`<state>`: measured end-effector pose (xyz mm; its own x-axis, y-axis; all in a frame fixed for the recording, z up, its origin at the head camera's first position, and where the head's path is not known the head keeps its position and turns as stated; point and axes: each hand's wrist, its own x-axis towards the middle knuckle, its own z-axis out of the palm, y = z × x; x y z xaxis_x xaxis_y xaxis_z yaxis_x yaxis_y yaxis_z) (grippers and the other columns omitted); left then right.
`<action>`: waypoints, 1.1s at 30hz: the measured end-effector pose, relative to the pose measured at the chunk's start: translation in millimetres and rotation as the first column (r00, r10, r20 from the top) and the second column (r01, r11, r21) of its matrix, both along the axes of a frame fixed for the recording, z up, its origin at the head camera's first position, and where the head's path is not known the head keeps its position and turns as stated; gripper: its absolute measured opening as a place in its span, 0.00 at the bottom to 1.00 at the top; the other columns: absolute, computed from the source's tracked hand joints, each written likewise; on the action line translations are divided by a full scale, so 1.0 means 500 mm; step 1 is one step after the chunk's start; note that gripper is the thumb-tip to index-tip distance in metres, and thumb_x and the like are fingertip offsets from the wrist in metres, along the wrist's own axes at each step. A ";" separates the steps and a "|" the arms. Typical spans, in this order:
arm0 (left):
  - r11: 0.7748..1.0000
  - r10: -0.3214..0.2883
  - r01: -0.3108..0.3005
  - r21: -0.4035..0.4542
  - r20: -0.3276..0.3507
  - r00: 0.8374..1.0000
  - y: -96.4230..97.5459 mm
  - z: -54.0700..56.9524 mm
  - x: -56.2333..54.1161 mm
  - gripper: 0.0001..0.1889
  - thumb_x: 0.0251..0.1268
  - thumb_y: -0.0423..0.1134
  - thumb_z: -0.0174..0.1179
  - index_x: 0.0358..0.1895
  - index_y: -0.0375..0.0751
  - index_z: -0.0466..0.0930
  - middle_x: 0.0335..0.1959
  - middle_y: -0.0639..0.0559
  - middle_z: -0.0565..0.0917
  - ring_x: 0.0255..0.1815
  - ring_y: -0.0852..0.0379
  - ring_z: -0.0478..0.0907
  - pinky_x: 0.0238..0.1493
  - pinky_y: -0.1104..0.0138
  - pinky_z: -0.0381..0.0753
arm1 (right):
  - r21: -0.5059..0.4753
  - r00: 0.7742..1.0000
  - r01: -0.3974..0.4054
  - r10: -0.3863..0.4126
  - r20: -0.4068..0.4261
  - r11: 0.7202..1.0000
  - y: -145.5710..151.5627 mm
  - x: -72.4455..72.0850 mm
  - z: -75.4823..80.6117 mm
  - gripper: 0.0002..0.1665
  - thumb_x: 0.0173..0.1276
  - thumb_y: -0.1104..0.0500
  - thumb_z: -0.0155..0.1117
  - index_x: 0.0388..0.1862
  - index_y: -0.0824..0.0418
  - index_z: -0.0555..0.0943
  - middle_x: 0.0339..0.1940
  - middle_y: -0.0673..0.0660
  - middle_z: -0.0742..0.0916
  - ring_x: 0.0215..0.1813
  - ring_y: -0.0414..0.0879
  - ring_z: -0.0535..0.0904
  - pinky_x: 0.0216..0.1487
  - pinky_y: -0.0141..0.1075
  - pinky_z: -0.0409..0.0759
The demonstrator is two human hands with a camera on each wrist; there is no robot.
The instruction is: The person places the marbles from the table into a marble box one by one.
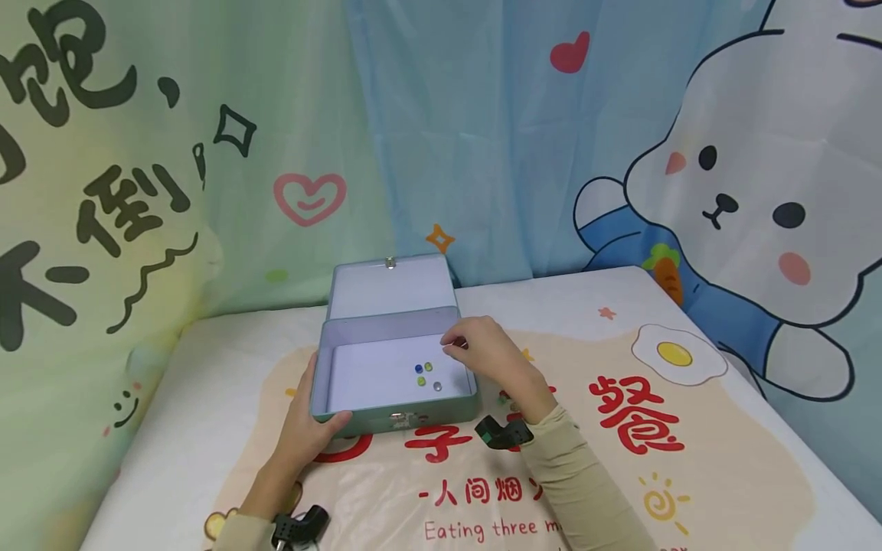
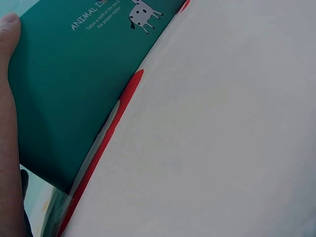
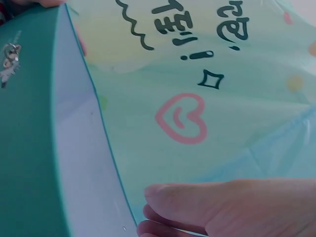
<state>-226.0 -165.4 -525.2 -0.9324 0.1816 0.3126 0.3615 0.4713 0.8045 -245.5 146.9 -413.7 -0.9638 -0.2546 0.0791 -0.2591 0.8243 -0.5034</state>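
Observation:
A green hinged tin box (image 1: 403, 419) lies on the table, its lid (image 1: 389, 287) raised at the back. Several small glass-like marbles or beads sit on its white floor: a blue one (image 1: 418, 369), yellow-green ones (image 1: 429, 366) and a clear one (image 1: 437, 386). My left hand (image 1: 303, 421) grips the box's left side, thumb at the front corner. Over the box's right part hovers my right hand (image 1: 485, 352), fingers bent and tips close to the thumb. Whether something small is between those tips is hidden, also in the right wrist view, where the thumb (image 3: 187, 197) covers them.
A printed cloth (image 1: 482, 490) with red lettering covers the table. Behind the table hangs a curtain (image 1: 441, 138) with a cartoon rabbit, close to the raised lid. A metal clasp (image 1: 400, 418) is on the box front.

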 end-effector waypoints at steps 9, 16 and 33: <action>1.000 0.006 -0.006 -0.003 -0.001 1.000 0.000 -0.002 0.002 0.57 0.45 0.46 0.68 0.77 0.55 0.39 0.75 0.42 0.54 0.69 0.39 0.59 0.62 0.38 0.60 | -0.010 1.000 0.008 -0.008 0.010 1.000 0.039 0.005 0.014 0.11 0.64 0.57 0.65 0.44 0.58 0.86 0.39 0.52 0.87 0.41 0.43 0.80 0.44 0.35 0.81; 1.000 0.004 -0.004 -0.012 0.008 1.000 0.004 -0.002 -0.001 0.57 0.45 0.45 0.68 0.77 0.50 0.39 0.75 0.42 0.53 0.69 0.39 0.59 0.62 0.37 0.60 | -0.009 0.999 0.013 -0.013 0.040 1.000 0.081 -0.003 0.012 0.11 0.65 0.57 0.64 0.44 0.58 0.86 0.41 0.53 0.87 0.45 0.46 0.81 0.49 0.40 0.81; 1.000 0.007 -0.007 -0.006 0.036 0.999 0.000 -0.005 0.003 0.57 0.46 0.44 0.67 0.77 0.58 0.37 0.75 0.42 0.53 0.69 0.38 0.58 0.62 0.36 0.59 | -0.016 0.964 -0.015 0.019 0.267 1.000 0.208 -0.024 -0.037 0.12 0.62 0.60 0.66 0.45 0.60 0.86 0.40 0.53 0.88 0.43 0.46 0.80 0.50 0.43 0.79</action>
